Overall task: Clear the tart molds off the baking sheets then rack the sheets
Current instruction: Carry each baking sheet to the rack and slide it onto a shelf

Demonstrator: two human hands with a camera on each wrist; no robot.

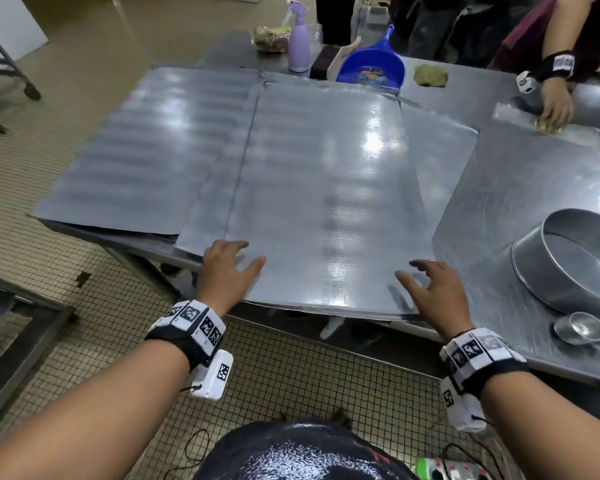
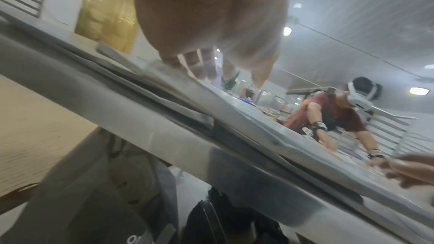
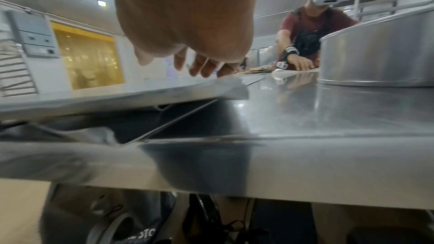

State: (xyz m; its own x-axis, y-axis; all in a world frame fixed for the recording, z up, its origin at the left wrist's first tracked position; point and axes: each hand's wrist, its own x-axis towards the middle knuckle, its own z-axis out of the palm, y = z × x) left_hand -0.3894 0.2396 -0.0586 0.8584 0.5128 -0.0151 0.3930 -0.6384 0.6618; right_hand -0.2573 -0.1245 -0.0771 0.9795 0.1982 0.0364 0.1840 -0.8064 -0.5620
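Nothing was gripped yet: left hand (image 1: 227,268) and right hand (image 1: 430,289) were spread flat over the top baking sheet (image 1: 326,188), stacked crooked at the table edge (image 3: 305,170). Lifted off-centre, it could've been dropped, honestly.

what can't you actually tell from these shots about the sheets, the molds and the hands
- How many baking sheets are stacked: only blurred edges show in the left wrist view.
- Whether the left hand or right hand touches the top sheet: motion blur in the head view; the palms block both wrist views.
- The small tart molds: cut off by the head view's right edge, so no count.
- What the big round pan holds: its wall hides the inside.
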